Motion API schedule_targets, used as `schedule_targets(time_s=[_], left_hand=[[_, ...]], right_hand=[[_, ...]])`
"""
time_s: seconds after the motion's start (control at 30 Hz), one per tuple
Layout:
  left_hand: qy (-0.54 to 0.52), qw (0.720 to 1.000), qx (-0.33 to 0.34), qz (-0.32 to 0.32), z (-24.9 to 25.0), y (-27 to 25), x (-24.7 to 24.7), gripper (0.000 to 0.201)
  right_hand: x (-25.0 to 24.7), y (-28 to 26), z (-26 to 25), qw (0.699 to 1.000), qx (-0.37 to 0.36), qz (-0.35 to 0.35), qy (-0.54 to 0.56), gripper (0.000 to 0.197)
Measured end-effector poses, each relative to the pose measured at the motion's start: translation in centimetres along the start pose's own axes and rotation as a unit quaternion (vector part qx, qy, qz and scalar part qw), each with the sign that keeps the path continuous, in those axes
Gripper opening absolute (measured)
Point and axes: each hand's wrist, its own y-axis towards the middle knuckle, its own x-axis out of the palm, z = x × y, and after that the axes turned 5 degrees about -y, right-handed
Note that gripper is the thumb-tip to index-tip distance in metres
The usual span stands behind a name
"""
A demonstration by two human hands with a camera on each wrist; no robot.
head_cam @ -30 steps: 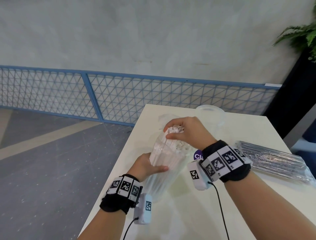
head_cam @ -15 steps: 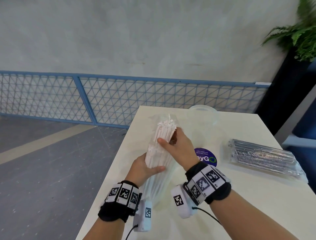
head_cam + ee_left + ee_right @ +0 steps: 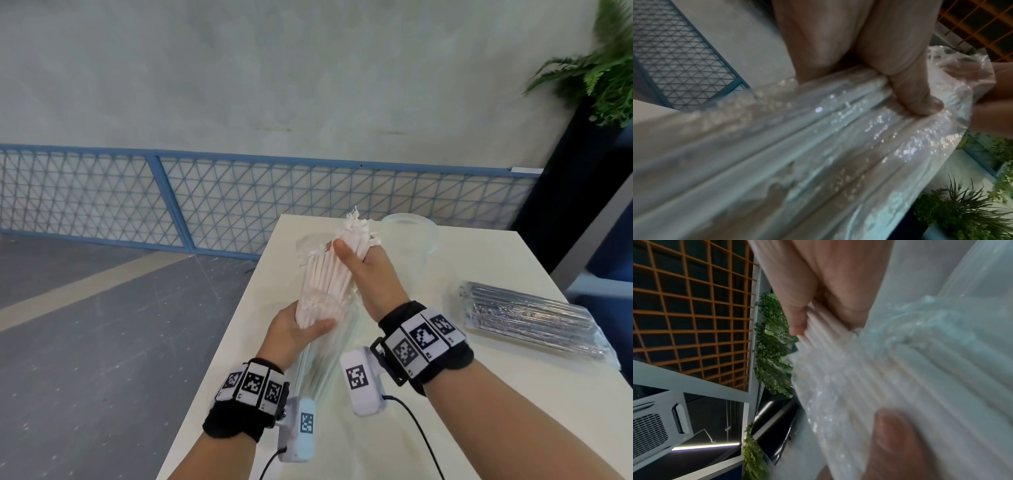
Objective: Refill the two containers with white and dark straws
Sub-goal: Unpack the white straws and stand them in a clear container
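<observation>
Gripping white straws [image 3: 329,274], both hands.

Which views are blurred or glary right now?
Head view: sharp, evenly lit, wide-angle bend; white straws and dark straws crisp. Left wrist: smeared, glare specks on the plastic bag. Right wrist: straws and thumb soft, background grid sharper.

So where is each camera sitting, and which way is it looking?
Head: on the person's head, looking forward and down at the table; shows both forearms, left hand and right hand.
Left wrist: looks along the left hand at the plastic bag.
Right wrist: looks along the right hand at the white straws.
Shared: all three show the straws and bag.
</observation>
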Motion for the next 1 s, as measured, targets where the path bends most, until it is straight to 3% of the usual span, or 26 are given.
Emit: schedule_targets(time_s=[0.07,0.13,0.23,0.43,0.63,0.9,1.0], left_hand=[[-0.001,1.000,0.000,-0.011,-0.1,0.0,0.0,0.040],[0.015,1.000,-0.001,-0.023,0.0,0.0,0.2,0.033],[0.025,0.999,-0.001,-0.020,0.2,0.0,0.3,0.020],[0.023,1.000,-0.005,-0.019,0.3,0.3,0.0,0.014],[0.014,1.000,-0.007,-0.018,0.2,0.4,0.0,0.015],[0.008,1.000,-0.008,-0.021,0.1,0.5,0.1,0.014],[0.012,1.000,-0.005,-0.020,0.2,0.4,0.1,0.013]], right_hand=[[0.1,0.0,0.7,1.000,0.014,-0.014,0.001,0.034],[0.6,-0.4,1.6,0.999,0.043,-0.020,-0.011,0.039],[1.1,-0.7,1.9,0.998,0.062,0.018,0.007,0.027],[-0.3,0.4,-0.5,0.994,0.034,0.062,0.089,0.031],[-0.1,-0.2,0.7,0.997,0.072,0.027,0.024,0.041],[0.2,0.5,0.1,0.991,0.054,0.092,0.085,0.012],[0.1,0.7,0.0,0.991,0.058,0.080,0.086,0.018]])
